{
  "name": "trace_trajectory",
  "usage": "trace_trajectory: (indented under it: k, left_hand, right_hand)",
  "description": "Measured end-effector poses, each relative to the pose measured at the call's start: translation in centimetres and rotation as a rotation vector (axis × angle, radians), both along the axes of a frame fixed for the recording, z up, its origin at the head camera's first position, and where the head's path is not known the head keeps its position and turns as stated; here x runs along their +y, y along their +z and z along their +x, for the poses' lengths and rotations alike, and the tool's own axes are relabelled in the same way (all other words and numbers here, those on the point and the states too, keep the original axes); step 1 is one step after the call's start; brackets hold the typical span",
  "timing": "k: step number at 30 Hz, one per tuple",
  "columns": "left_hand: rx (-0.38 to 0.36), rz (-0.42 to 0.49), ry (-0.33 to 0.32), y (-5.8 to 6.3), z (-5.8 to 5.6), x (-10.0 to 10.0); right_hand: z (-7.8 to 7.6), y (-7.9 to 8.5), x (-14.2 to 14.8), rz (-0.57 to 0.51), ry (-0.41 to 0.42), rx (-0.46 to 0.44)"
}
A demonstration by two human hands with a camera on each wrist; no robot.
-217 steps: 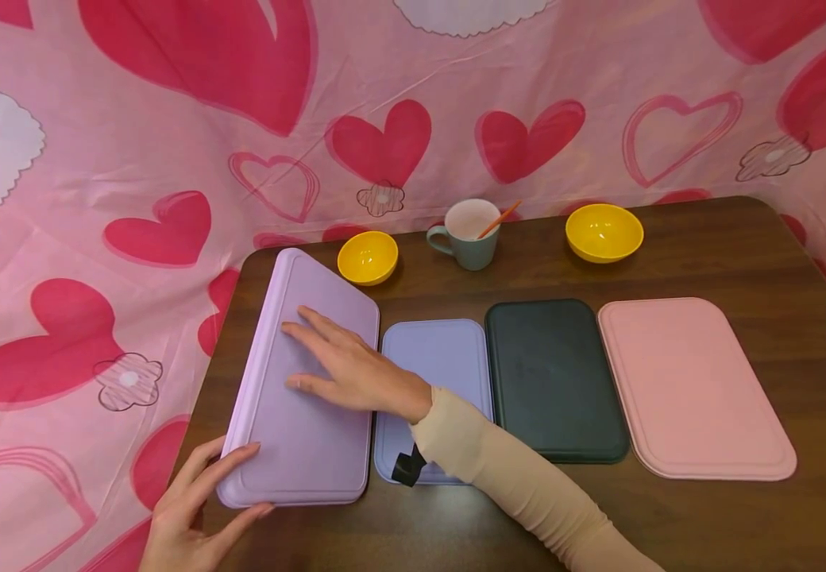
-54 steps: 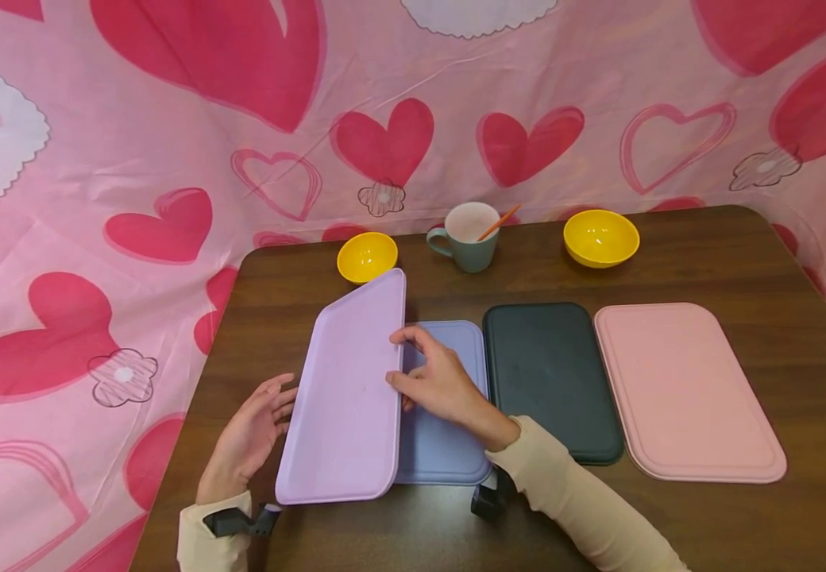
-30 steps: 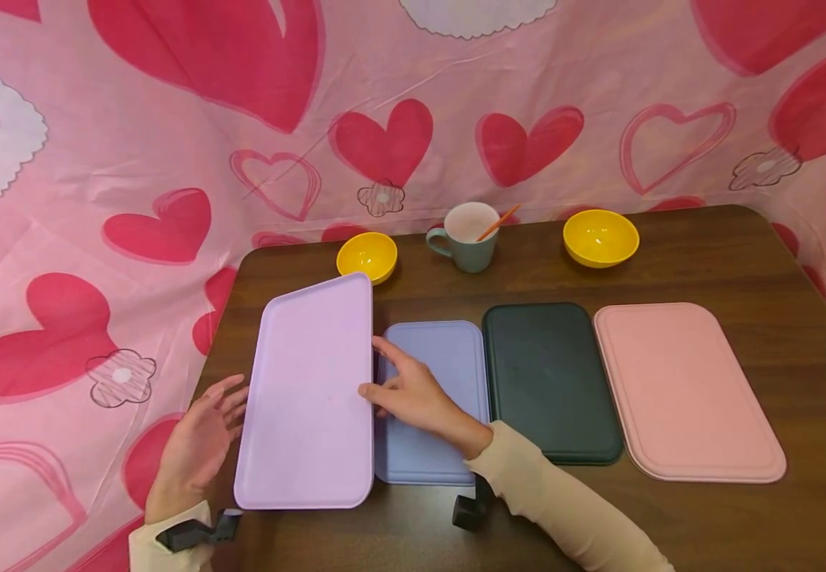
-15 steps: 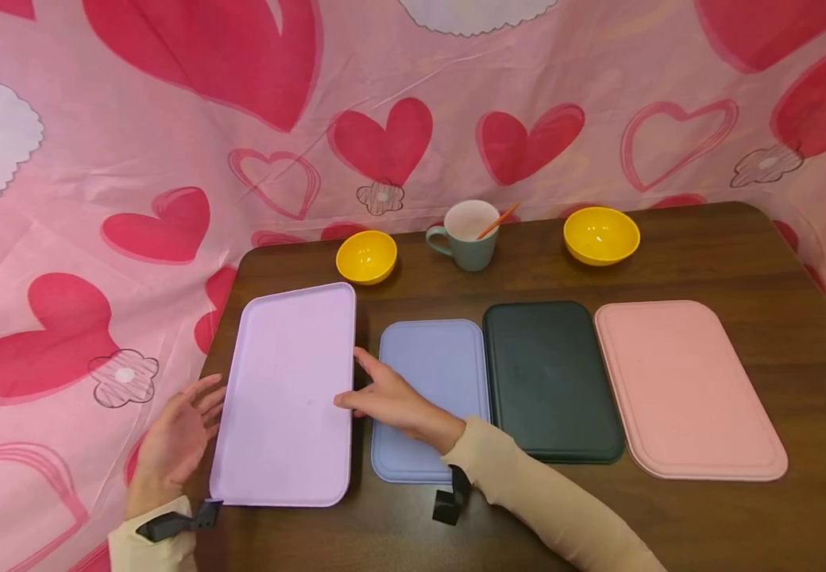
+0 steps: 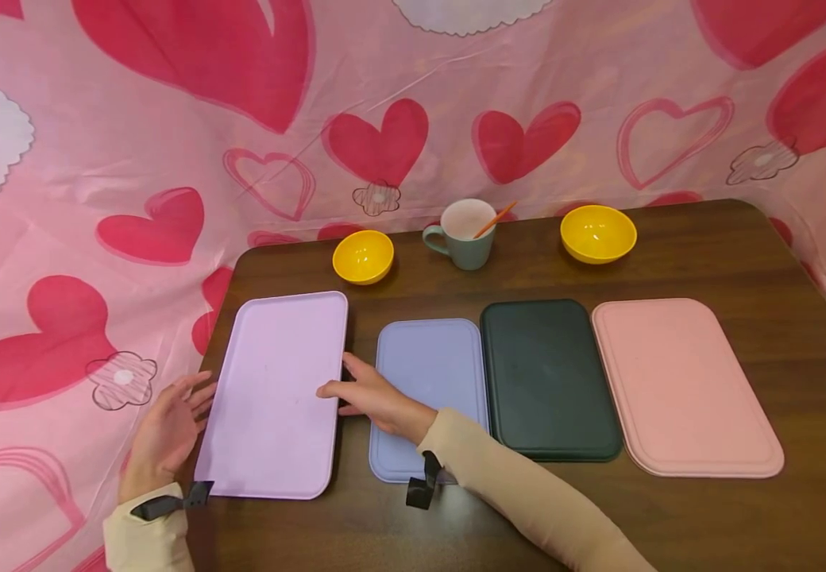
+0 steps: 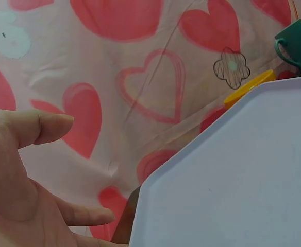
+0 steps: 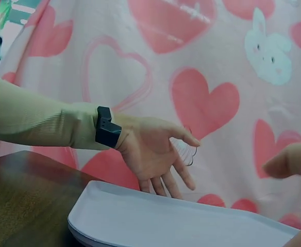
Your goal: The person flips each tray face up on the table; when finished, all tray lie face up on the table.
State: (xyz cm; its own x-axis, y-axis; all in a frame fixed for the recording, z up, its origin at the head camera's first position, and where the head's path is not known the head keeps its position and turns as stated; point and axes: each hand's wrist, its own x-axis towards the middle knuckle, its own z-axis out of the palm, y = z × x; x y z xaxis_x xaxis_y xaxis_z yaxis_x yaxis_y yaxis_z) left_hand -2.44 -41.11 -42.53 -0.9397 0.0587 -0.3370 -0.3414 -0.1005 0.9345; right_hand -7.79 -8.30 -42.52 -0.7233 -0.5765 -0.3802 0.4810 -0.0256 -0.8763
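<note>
A lilac tray [image 5: 273, 397] lies hollow side up at the table's left, slightly slanted. My right hand [image 5: 379, 399] grips its right rim, thumb on top and fingers under the edge. Beside the left rim my left hand [image 5: 168, 433] is held palm toward the tray, fingers loosely spread. In the left wrist view, a small gap shows between a finger of the left hand [image 6: 32, 190] and the tray's edge [image 6: 233, 170]. Just right of the lilac tray, a smaller blue tray [image 5: 427, 357] lies bottom up, partly hidden under my right forearm.
A dark green tray [image 5: 549, 381] and a pink tray [image 5: 685, 389] lie bottom up on the right. Along the back stand a small yellow bowl [image 5: 363, 258], a grey-green mug [image 5: 468, 246] with an orange stick in it, and a larger yellow bowl [image 5: 599, 234].
The lilac tray has turned over from bottom side up, moved left off the blue tray and been lowered flatter. My right hand travels with its rim; my left hand keeps beside its left edge.
</note>
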Motion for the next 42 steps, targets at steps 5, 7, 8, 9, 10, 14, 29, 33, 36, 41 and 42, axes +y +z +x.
trace_trajectory:
  k: [5,7,8,9,10,14,29,33,36,41,42]
  left_hand:
    - [-0.008,-0.017,0.030,-0.1,-0.1,-0.4]
    - [-0.007,-0.025,0.038,-0.1,-0.2,-0.5]
    - [-0.008,-0.027,0.040,0.0,-0.2,-0.6]
    - [-0.006,-0.024,0.045,0.0,-0.2,-0.6]
    - [-0.006,-0.021,0.051,0.1,-0.2,-0.6]
    - [0.002,0.012,0.064,0.2,-0.2,-0.6]
    - [-0.022,0.043,0.073,-0.1,-0.2,-0.9]
    - [-0.020,-0.015,0.069,-0.4,-0.2,-0.9]
    - [-0.026,-0.099,0.081,-0.4,-0.3,-0.6]
    - [-0.050,-0.245,0.162,0.2,-0.6,0.4]
    - [-0.052,-0.282,0.193,0.4,-0.7,0.8]
  right_hand:
    - [-0.4,-0.5,-0.7,-0.040,-0.023,-0.087]
    - [-0.5,-0.8,-1.0,-0.042,-0.041,-0.111]
    - [-0.5,-0.9,-1.1,-0.040,-0.051,-0.120]
    - [-0.5,-1.0,-1.2,-0.038,-0.058,-0.123]
    - [-0.5,-1.0,-1.3,-0.035,-0.063,-0.126]
    - [-0.5,-1.1,-1.7,-0.028,-0.084,-0.120]
    - [-0.5,-1.6,-2.0,-0.088,-0.171,-0.093]
    - [-0.6,-1.4,-1.7,-0.051,-0.141,-0.092]
    - [-0.7,-1.4,-1.3,-0.028,-0.118,-0.097]
    - [-0.8,-1.2,-0.8,-0.029,-0.096,-0.095]
    - [-0.8,-1.2,-0.8,-0.032,-0.092,-0.091]
